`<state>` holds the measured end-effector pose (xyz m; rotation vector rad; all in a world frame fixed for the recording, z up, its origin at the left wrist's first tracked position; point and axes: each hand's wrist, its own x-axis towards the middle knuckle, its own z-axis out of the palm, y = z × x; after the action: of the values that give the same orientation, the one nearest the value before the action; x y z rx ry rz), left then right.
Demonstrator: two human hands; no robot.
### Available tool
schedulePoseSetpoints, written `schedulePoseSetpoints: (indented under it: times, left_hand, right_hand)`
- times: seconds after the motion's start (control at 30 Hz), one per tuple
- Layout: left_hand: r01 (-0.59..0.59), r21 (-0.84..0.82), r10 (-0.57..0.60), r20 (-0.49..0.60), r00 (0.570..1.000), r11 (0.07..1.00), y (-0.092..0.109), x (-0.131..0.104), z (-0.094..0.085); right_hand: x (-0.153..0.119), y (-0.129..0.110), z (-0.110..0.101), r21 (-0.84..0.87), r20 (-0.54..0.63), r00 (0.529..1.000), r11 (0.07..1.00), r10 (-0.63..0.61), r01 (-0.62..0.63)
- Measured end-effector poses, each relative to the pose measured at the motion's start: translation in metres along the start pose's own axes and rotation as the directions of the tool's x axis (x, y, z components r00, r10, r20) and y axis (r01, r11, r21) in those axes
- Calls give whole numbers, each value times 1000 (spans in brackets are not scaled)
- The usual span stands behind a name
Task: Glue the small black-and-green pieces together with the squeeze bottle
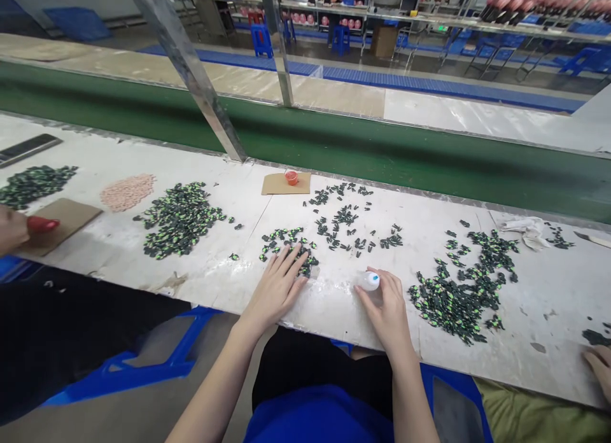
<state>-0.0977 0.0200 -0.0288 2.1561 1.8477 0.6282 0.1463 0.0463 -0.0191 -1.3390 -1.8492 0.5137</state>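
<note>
My left hand (281, 281) lies with its fingers spread over a small cluster of dark green parts with bright green spots (285, 234). Some of the cluster is hidden beneath the fingers. In my right hand (387, 306) is a small white bottle (367, 281) with a blue tip, gripped between thumb and fingers just above the white table (334, 316). Beyond both hands, loose small dark pieces (344, 215) are scattered. To the right of the bottle sits a larger heap of dark and bright green parts (458, 303).
A red cup (291, 177) stands on cardboard (272, 184) near the far edge. Further left are another green heap (179, 217) and a pink pile (126, 192). Other people's hands show at the left (12, 230) and right (599, 366) edges. A metal post (200, 86) rises beside the green conveyor (334, 140).
</note>
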Motion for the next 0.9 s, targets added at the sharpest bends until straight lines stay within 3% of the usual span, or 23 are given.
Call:
schedulePoseSetpoints:
  times: [0.13, 0.2, 0.3, 0.37, 0.43, 0.63, 0.77, 0.9]
  left_hand:
    - [-74, -50, 80, 123, 989, 996, 10, -6, -8]
    - [-113, -85, 123, 121, 985, 990, 14, -4, -11]
    - [-123, -86, 121, -29, 992, 989, 16, 7, -13]
    - [-108, -44, 101, -144, 984, 993, 15, 22, -13]
    - [-109, 28, 112, -172, 979, 994, 12, 40, -14]
    - [-207, 167, 207, 19, 978, 964, -1, 77, -13]
    - [-245, 157, 252, -23, 968, 957, -1, 73, -16]
    - [-306, -49, 297, -137, 945, 951, 20, 54, -16]
  right_hand:
    - [-5, -3, -6, 119, 23, 995, 988, 101, -103]
    - [-8, -6, -10, 206, 63, 987, 965, 149, -159]
    - [-14, -9, -18, 303, 94, 972, 924, 217, -236]
    - [-17, -9, -23, 344, 59, 959, 896, 278, -281]
    - [-20, -6, -27, 385, -5, 945, 873, 326, -299]
    - [-28, 7, -39, 602, -102, 896, 744, 432, -290]
    - [-32, 6, -40, 707, -119, 857, 649, 502, -282]
    - [-31, 3, -36, 771, -224, 773, 593, 593, -232]
